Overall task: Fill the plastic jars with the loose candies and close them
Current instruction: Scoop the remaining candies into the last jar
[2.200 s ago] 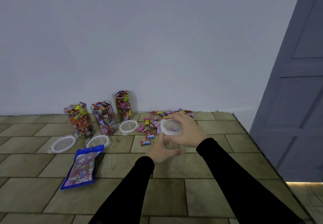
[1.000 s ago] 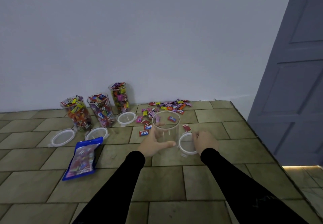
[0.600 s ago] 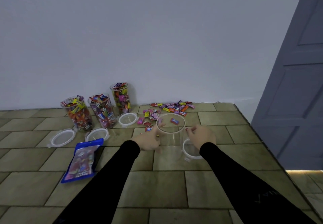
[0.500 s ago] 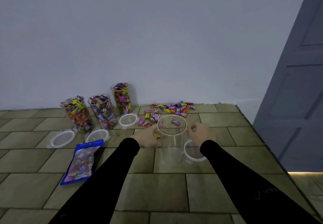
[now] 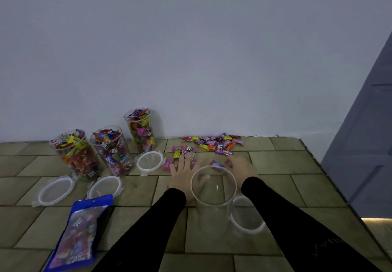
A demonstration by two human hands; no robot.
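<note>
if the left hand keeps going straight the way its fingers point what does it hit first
Likely the small cluster of loose candies just past the left hand, whose straight fingers point away toward the wall. They may already touch one; depth is unclear.

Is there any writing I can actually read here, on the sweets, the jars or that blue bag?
"Relaxa": on wrappers inside the middle filled jar.
"Relaxa": on a purple wrapper in the loose candies by the wall.
Blue bag: printing too blurred to read.
Other wrappers, including those in the left filled jar and the far filled jar: too small or blurred.
</note>
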